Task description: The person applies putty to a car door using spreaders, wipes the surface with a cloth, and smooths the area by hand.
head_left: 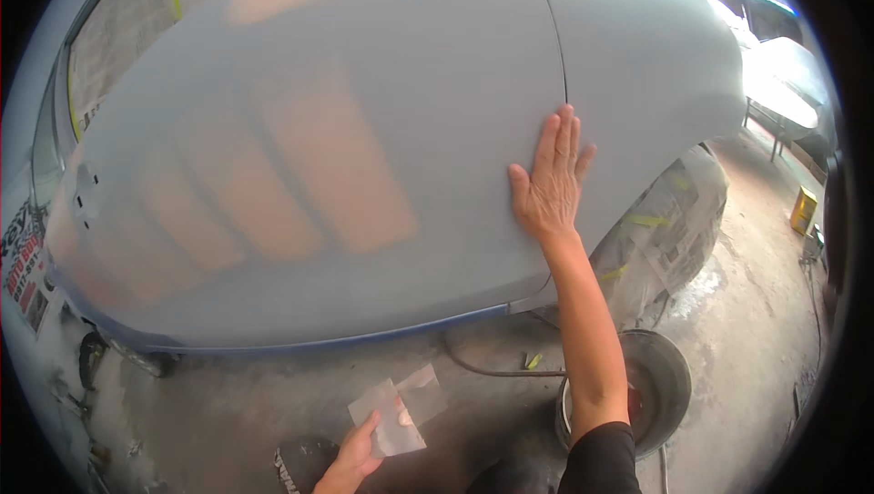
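A grey, matte car door panel (364, 139) fills most of the head view, with pale light patches on it. My right hand (551, 175) lies flat against it, fingers stretched upward and the thumb apart. Its fingertips reach the lower part of the dark seam (558, 48) between the door and the body panel (651, 48) to the right. Low in front of the door, my left hand (358, 448) pinches a thin, pale, squarish sheet (401, 435) between thumb and fingers. A second pale flap (422, 392) sticks out behind it; whether the two are joined I cannot tell.
Below my right forearm stands a round bucket (678, 394), partly hidden by the arm. A dark hose (482, 370) runs along the concrete floor (246, 394) toward it. Paper and tape cover the wheel (678, 221) and window (123, 48). A yellow can (803, 210) stands far right.
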Demonstrator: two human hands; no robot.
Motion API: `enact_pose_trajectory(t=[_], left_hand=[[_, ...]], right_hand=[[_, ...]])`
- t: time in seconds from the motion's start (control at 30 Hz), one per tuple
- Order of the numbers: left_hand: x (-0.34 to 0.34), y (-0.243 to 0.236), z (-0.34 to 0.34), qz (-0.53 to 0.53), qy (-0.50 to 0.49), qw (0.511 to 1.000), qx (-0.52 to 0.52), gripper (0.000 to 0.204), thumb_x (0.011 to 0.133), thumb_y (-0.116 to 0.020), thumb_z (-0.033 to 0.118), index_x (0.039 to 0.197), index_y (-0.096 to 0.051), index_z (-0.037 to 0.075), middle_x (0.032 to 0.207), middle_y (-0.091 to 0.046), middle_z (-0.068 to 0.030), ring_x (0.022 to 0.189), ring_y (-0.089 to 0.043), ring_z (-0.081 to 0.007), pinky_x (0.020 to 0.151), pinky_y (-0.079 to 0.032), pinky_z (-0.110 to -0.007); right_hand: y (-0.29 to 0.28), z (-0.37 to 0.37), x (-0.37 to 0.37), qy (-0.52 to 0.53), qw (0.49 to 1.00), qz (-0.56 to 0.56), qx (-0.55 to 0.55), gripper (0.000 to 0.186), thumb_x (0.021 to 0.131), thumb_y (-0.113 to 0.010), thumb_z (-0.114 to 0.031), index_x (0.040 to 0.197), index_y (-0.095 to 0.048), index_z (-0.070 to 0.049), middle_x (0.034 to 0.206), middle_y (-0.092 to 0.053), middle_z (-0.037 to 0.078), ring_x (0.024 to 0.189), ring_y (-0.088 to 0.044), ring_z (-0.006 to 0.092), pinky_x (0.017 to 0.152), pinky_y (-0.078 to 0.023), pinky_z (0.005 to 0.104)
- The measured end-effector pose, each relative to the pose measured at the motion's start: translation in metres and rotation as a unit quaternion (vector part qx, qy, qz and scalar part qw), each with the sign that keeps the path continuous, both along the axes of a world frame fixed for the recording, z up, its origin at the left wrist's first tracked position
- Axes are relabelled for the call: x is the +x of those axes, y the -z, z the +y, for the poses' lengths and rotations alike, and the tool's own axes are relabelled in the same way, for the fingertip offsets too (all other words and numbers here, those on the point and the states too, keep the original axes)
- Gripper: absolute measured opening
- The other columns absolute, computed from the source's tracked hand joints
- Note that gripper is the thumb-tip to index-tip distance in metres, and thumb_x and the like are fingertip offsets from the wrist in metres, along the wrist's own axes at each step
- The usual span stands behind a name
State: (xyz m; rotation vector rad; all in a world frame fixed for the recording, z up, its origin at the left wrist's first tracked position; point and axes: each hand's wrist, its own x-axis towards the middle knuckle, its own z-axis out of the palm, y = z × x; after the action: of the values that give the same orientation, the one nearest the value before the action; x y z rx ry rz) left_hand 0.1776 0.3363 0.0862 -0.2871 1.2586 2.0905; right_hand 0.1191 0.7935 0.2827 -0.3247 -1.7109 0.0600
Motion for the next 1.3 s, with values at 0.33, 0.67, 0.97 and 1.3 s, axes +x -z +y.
enact_pose_trajectory(t=[0.33, 0.67, 0.97, 1.3], left_hand=[[0.037, -0.014, -0.025, 0.020, -0.047, 0.997, -0.052, 0.046, 0.100, -0.061, 0.023, 0.139, -0.047, 0.002, 0.131, -0.059, -0.0122, 0.117, -0.060, -0.0298, 0.102, -0.048, -0.050], [0.044, -0.011, -0.019, 0.025, -0.040, 0.997, -0.056, 0.045, 0.100, -0.060, 0.023, 0.139, -0.048, 0.003, 0.132, -0.059, -0.0110, 0.119, -0.059, -0.0281, 0.102, -0.048, -0.048], [0.059, -0.022, -0.012, 0.028, -0.031, 0.998, -0.054, 0.045, 0.101, -0.058, 0.023, 0.138, -0.048, 0.001, 0.132, -0.059, -0.0113, 0.120, -0.059, -0.0285, 0.104, -0.046, -0.049], [0.054, -0.020, -0.023, 0.033, -0.024, 0.999, -0.030, 0.043, 0.102, -0.055, 0.025, 0.139, -0.049, 0.004, 0.135, -0.059, -0.0089, 0.123, -0.057, -0.0269, 0.106, -0.044, -0.047]], right_hand=[[-0.072, 0.008, -0.001, -0.021, 0.998, 0.064, -0.011, 0.079, 0.101, -0.046, -0.046, 0.158, -0.015, -0.001, 0.165, -0.013, 0.019, 0.152, -0.013, 0.0389, 0.110, -0.008, 0.0751], [-0.054, -0.071, -0.022, -0.061, 0.980, -0.096, 0.162, 0.085, 0.085, -0.064, -0.054, 0.155, -0.035, -0.014, 0.166, -0.019, 0.007, 0.154, -0.014, 0.0241, 0.118, -0.008, 0.0643], [0.105, -0.036, -0.005, -0.067, 0.944, -0.212, 0.244, 0.082, 0.087, -0.061, -0.056, 0.155, -0.036, -0.016, 0.165, -0.024, 0.002, 0.153, -0.017, 0.0210, 0.121, -0.010, 0.0565], [-0.068, -0.051, -0.034, 0.004, 0.980, 0.139, -0.142, 0.089, 0.101, -0.044, -0.050, 0.157, -0.002, 0.005, 0.164, 0.000, 0.026, 0.152, -0.003, 0.0460, 0.113, -0.005, 0.0718]])
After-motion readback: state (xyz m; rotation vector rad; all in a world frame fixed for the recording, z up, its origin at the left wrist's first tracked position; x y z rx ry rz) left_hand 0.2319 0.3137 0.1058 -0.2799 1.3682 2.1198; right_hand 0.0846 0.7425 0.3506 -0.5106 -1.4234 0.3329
